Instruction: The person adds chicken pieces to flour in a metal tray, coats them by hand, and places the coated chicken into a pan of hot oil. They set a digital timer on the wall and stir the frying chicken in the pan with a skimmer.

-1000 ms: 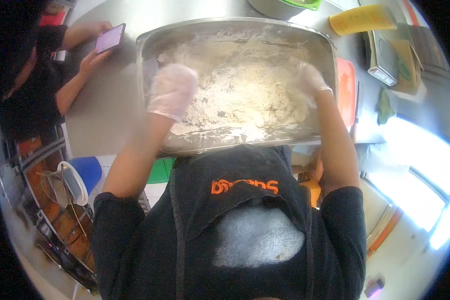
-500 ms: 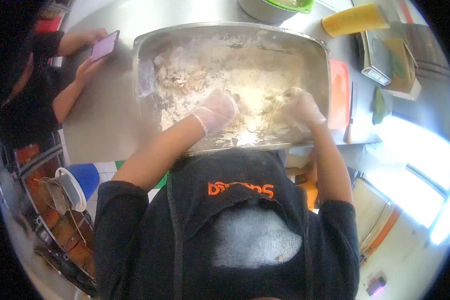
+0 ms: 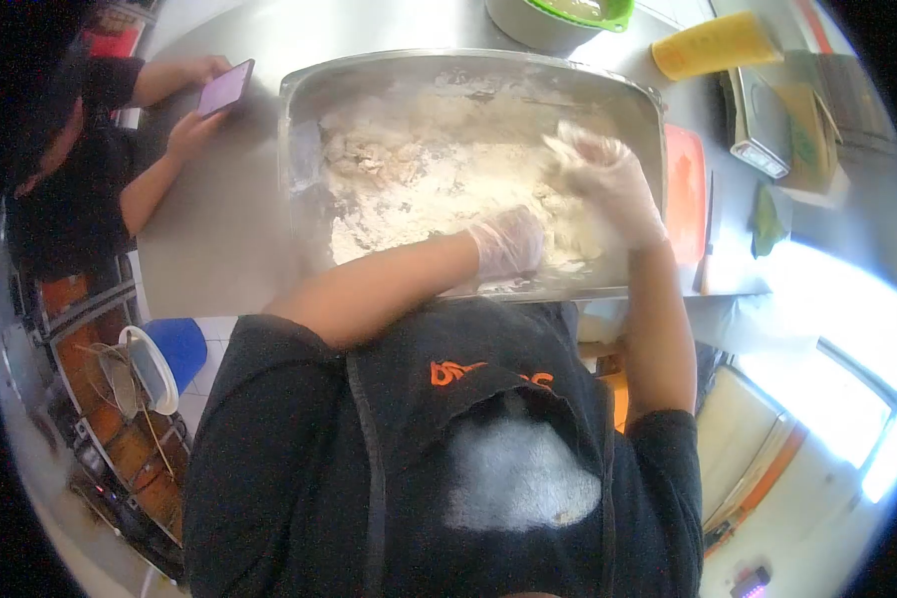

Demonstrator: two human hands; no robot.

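Observation:
A large metal tub [image 3: 304, 214] holds a pale floury mixture [image 3: 419, 194], lumpier toward its left end. My left hand [image 3: 511, 242], in a clear glove, is down in the mixture near the tub's front side; its fingers are hidden. Above the right part of the mixture is my right hand [image 3: 605, 179], also gloved and blurred, its fingers curled round some pale mixture. White smears mark my black apron.
At the left a person in black holds a phone [image 3: 224, 90]. Behind the tub stands a bowl with a green rim [image 3: 608, 18]. A yellow container [image 3: 718, 46], a red lid [image 3: 685, 194], a scale [image 3: 762, 125] and a green cloth [image 3: 766, 221] are to the right.
My left hand has moved right across the tub, from the lumpy left end to beside my right hand. My right hand has risen from the mixture.

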